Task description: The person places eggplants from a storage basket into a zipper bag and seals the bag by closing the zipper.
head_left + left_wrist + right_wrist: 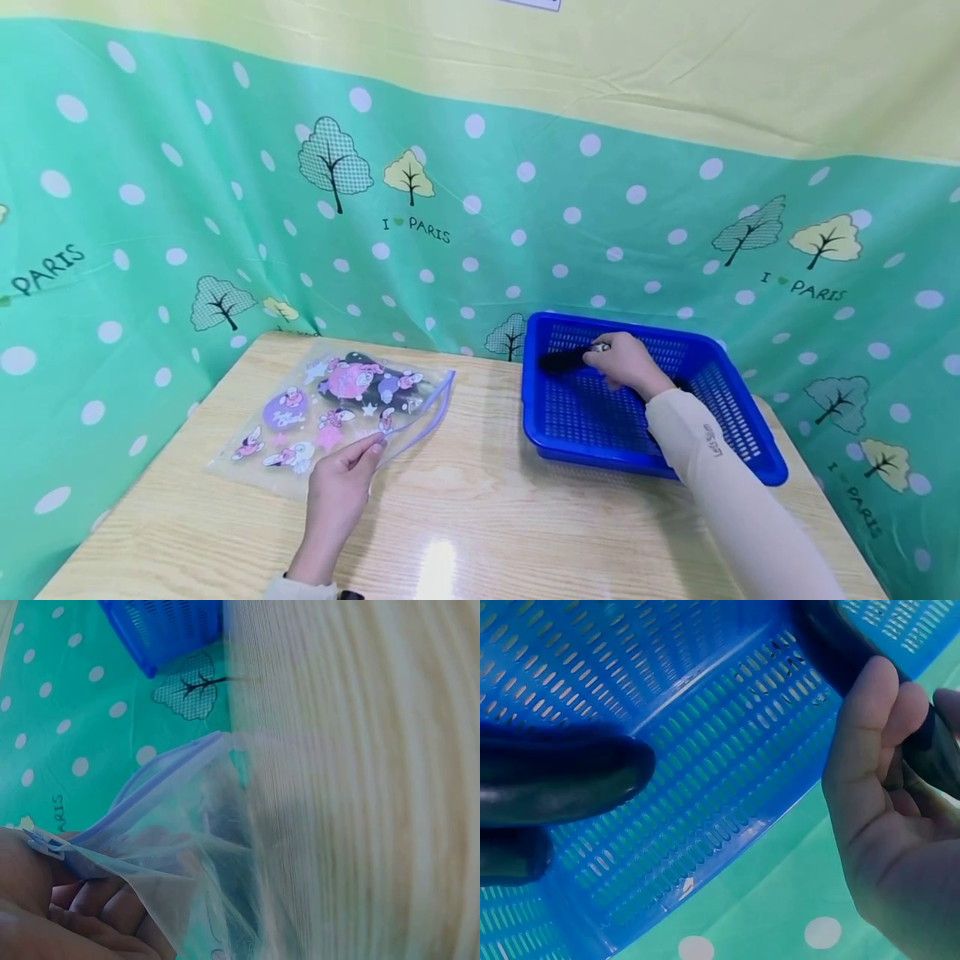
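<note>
My right hand (pixel 626 362) grips a long, glossy, near-black eggplant (pixel 562 360) by one end, inside the blue basket (pixel 531 400). In the right wrist view, the fingers curl round this eggplant (pixel 829 645) while two more dark ones (pixel 562 780) lie across the basket. On the left of the table is a clear zip bag (pixel 251 425) with cartoon prints and a lilac zip edge. Dark long contents show through its upper part. My left hand (pixel 341 483) pinches the bag's mouth by the slider (pixel 46 844), and the mouth gapes partly apart.
Both the bag and the basket are on a pale wood table (pixel 465 500). Behind and on both sides hangs a green dotted cloth (pixel 465 275) with tree prints, close behind the basket's far rim.
</note>
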Available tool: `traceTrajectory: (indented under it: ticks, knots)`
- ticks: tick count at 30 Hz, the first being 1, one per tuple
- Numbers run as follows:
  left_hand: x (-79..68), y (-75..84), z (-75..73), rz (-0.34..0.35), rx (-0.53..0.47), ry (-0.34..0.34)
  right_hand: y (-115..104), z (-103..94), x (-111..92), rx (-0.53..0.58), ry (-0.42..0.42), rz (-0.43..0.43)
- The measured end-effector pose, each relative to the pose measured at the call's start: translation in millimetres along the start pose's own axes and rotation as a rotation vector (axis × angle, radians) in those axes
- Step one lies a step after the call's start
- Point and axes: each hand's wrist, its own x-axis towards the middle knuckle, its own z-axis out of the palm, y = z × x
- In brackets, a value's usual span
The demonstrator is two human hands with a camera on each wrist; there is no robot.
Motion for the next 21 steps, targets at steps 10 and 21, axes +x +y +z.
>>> traceTrajectory:
  ticks: [10, 21]
  knots:
    - [-0.6, 0.7, 0.2, 0.0, 0.011, -0.004, -6, 11.4, 3, -0.075, -0.048, 0.053]
    - [-2.6, 1.8, -0.7, 0.007, -0.007, 0.0, -16, 1.5, -11, -0.044, -0.011, 0.021]
